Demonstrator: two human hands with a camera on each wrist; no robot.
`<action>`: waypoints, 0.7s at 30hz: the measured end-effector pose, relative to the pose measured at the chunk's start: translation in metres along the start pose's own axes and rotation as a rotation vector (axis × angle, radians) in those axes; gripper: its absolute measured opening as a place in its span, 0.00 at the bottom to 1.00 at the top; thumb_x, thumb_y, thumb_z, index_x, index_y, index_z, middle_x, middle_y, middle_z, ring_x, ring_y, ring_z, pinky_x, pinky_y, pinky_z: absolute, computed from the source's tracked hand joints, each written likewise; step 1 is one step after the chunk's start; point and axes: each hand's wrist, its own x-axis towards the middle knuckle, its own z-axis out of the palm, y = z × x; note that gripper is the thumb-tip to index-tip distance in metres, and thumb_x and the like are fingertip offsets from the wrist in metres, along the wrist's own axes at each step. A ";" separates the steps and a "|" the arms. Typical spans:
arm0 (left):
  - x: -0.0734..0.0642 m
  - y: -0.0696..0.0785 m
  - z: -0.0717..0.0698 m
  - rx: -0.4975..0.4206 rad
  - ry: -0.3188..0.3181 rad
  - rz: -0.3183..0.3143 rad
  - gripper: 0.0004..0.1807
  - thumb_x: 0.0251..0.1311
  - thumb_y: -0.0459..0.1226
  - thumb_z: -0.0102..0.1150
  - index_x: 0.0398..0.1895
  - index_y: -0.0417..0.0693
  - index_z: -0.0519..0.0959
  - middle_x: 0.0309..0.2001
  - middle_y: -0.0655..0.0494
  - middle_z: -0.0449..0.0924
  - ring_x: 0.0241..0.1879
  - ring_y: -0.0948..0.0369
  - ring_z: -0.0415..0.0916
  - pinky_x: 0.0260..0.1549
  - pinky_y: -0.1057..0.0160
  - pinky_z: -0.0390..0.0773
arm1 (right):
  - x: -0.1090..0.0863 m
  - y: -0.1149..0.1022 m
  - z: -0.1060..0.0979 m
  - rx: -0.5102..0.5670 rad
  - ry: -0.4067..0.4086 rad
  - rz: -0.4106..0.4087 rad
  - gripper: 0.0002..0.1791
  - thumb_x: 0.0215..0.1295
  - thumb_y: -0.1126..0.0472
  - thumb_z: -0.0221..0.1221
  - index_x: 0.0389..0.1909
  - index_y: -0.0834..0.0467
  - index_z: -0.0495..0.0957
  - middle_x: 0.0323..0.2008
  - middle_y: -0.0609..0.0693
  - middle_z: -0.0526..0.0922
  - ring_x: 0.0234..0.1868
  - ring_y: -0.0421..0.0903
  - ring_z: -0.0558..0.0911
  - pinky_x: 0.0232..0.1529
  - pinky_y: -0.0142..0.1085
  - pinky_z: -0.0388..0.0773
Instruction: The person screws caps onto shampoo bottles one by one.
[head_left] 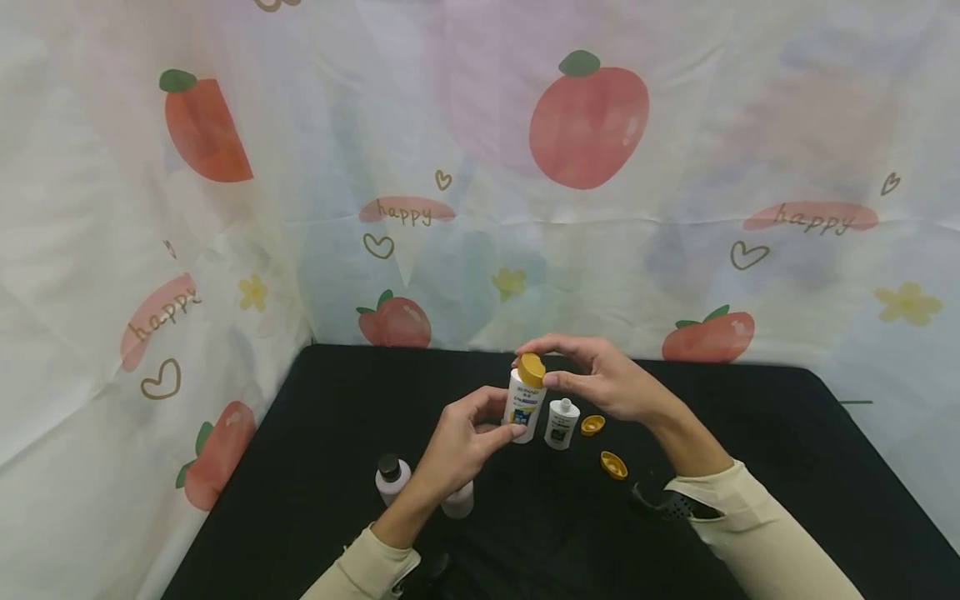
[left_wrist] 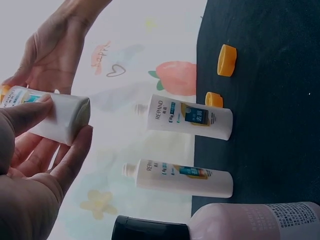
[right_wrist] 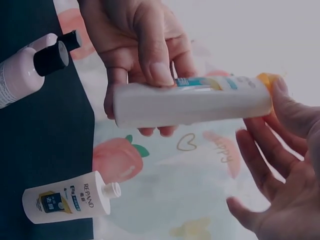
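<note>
- White printed cloth point(head_left: 480, 267) rises behind the work and along the left side.
- Black table point(head_left: 787, 433): back edge meets the cloth; surface runs beyond the right forearm to a slanting right edge.
- Right hand point(head_left: 607, 379): thumb and index finger pinch the yellow cap point(head_left: 532, 372); remaining fingers spread, away from the bottle.
- Left hand point(head_left: 461, 429): thumb and fingers grip the body of the white bottle point(head_left: 524, 410), held slightly tilted in front of the upper body, cap at its top. Full seating of the cap cannot be told.
- Two pink bottles, one point(head_left: 393, 479) left of the left forearm, the other point(head_left: 458, 502) partly behind it.
- Two uncapped white bottles stand upright: one point(head_left: 561, 425) just right of the held bottle, the second point(left_wrist: 185, 179) visible from the left wrist.
- Two loose yellow caps point(head_left: 613, 466) lie near each other, right of the uncapped pair.
</note>
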 end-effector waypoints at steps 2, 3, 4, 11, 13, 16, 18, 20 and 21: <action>0.000 -0.001 0.000 0.014 0.012 0.005 0.19 0.61 0.34 0.71 0.56 0.51 0.80 0.50 0.53 0.84 0.50 0.59 0.83 0.48 0.63 0.85 | -0.001 0.000 0.002 -0.033 0.036 0.014 0.21 0.72 0.67 0.60 0.64 0.55 0.76 0.61 0.47 0.80 0.68 0.46 0.73 0.70 0.61 0.63; 0.000 -0.001 0.001 0.021 0.018 0.007 0.19 0.61 0.34 0.71 0.56 0.51 0.80 0.50 0.53 0.84 0.50 0.59 0.84 0.48 0.63 0.85 | -0.001 -0.001 0.002 -0.042 0.052 0.021 0.21 0.71 0.67 0.61 0.63 0.54 0.77 0.60 0.47 0.80 0.67 0.45 0.73 0.70 0.62 0.62; 0.000 -0.002 0.001 0.028 0.024 0.010 0.19 0.61 0.34 0.71 0.55 0.50 0.80 0.49 0.53 0.84 0.50 0.60 0.84 0.47 0.63 0.85 | -0.001 -0.001 0.003 -0.047 0.067 0.025 0.20 0.71 0.66 0.62 0.62 0.54 0.77 0.59 0.48 0.80 0.66 0.45 0.74 0.69 0.63 0.62; 0.000 -0.005 0.002 0.050 0.069 0.020 0.18 0.59 0.33 0.72 0.53 0.49 0.81 0.49 0.53 0.85 0.49 0.60 0.84 0.46 0.62 0.85 | 0.000 0.000 0.009 -0.066 0.156 0.051 0.17 0.68 0.64 0.66 0.56 0.53 0.80 0.52 0.47 0.82 0.60 0.44 0.77 0.69 0.63 0.62; 0.000 -0.005 0.003 0.051 0.080 0.019 0.18 0.59 0.32 0.72 0.53 0.48 0.81 0.49 0.53 0.85 0.49 0.59 0.84 0.47 0.62 0.85 | 0.000 0.000 0.011 -0.063 0.178 0.050 0.17 0.66 0.64 0.67 0.55 0.52 0.80 0.51 0.47 0.82 0.59 0.44 0.77 0.68 0.62 0.62; -0.001 -0.004 0.004 0.051 0.091 0.020 0.18 0.59 0.32 0.72 0.53 0.48 0.81 0.50 0.52 0.85 0.49 0.59 0.84 0.47 0.61 0.85 | 0.000 -0.001 0.013 -0.070 0.207 0.055 0.16 0.65 0.64 0.69 0.52 0.52 0.81 0.50 0.46 0.82 0.57 0.44 0.78 0.67 0.60 0.64; -0.001 -0.004 0.005 0.052 0.099 0.022 0.19 0.58 0.32 0.73 0.52 0.48 0.81 0.49 0.52 0.85 0.49 0.59 0.85 0.47 0.60 0.85 | 0.001 -0.002 0.015 -0.084 0.228 0.064 0.16 0.63 0.64 0.70 0.51 0.51 0.81 0.49 0.46 0.82 0.56 0.44 0.78 0.66 0.58 0.65; -0.001 -0.003 0.005 0.054 0.106 0.027 0.19 0.58 0.31 0.73 0.52 0.48 0.81 0.49 0.52 0.85 0.49 0.59 0.85 0.47 0.60 0.85 | 0.001 -0.003 0.016 -0.101 0.249 0.070 0.15 0.62 0.63 0.71 0.49 0.51 0.81 0.47 0.46 0.82 0.55 0.44 0.78 0.65 0.56 0.65; -0.001 -0.003 0.006 0.054 0.109 0.029 0.18 0.58 0.31 0.73 0.52 0.48 0.82 0.49 0.52 0.85 0.49 0.59 0.85 0.47 0.60 0.85 | 0.001 -0.004 0.017 -0.111 0.260 0.072 0.15 0.62 0.63 0.71 0.48 0.50 0.81 0.47 0.45 0.82 0.54 0.44 0.78 0.65 0.56 0.66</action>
